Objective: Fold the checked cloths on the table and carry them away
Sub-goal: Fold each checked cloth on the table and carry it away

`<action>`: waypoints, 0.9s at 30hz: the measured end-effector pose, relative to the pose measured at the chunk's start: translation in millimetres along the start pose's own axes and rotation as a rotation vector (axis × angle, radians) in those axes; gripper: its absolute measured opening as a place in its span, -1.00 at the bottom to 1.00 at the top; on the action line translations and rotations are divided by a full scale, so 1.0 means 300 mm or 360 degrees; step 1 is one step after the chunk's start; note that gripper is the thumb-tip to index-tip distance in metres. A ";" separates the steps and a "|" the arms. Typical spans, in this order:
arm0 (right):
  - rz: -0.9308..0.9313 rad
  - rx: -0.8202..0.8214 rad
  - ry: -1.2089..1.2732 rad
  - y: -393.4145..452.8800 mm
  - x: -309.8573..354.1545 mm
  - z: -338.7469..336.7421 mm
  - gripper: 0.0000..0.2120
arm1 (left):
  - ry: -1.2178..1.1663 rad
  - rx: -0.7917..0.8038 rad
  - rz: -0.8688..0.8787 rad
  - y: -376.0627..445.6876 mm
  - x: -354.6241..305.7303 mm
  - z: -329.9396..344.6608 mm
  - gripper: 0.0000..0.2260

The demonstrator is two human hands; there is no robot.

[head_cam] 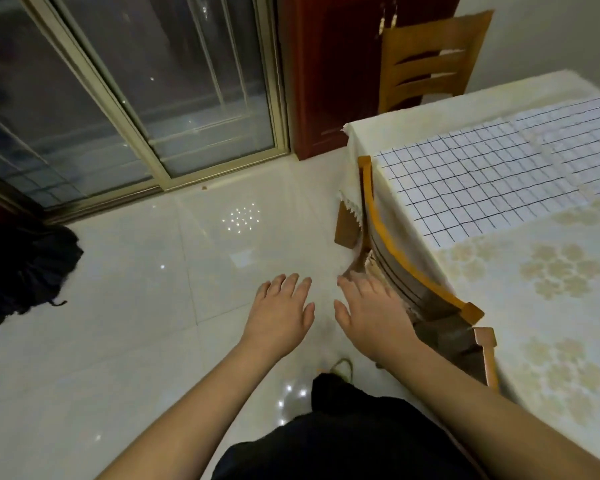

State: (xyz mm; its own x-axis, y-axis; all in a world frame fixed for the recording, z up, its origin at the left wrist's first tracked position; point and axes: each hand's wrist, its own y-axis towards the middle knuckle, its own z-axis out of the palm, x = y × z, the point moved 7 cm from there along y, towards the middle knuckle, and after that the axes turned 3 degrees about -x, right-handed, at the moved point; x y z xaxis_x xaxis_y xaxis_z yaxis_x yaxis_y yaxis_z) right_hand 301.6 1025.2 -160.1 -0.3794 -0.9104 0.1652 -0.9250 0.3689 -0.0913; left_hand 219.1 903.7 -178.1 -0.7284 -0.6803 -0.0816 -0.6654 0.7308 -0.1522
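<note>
A white checked cloth (471,181) with thin dark lines lies spread flat on the table (534,306) at the right. A second checked cloth (579,133) lies beyond it, partly overlapping, toward the far right edge of the view. My left hand (281,313) and my right hand (371,317) are stretched out over the floor, palms down, fingers apart, holding nothing. Both hands are left of the table and well short of the cloths. My right hand hovers beside the back of a chair.
A wooden chair (395,244) is pushed in at the table's near side, another chair (430,60) stands at the far end. A dark bundle (21,268) lies on the glossy tiled floor at left. Glass sliding doors (136,98) and a red-brown cabinet (326,71) stand behind.
</note>
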 end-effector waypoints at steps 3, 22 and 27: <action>0.0036 -0.0071 0.0034 0.134 -0.089 -0.045 -0.51 | 0.0000 -0.0049 0.0110 0.166 -0.025 -0.058 -0.50; 0.0779 -0.0298 0.0064 0.586 -0.440 -0.160 -0.57 | -0.0097 -0.0054 0.0874 1.010 -0.210 -0.249 -0.48; 0.1112 -0.0370 0.0045 0.726 -0.471 -0.217 -0.57 | -0.0188 0.0065 0.1150 1.211 -0.250 -0.274 -0.41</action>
State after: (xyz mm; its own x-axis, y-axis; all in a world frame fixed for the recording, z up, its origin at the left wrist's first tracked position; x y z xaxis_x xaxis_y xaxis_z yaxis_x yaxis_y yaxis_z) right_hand 152.3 1246.5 -139.3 -0.8795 -0.4444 0.1701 -0.4469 0.8942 0.0258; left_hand 18.6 1225.1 -146.3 -0.9593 -0.0324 -0.2807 -0.0172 0.9983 -0.0565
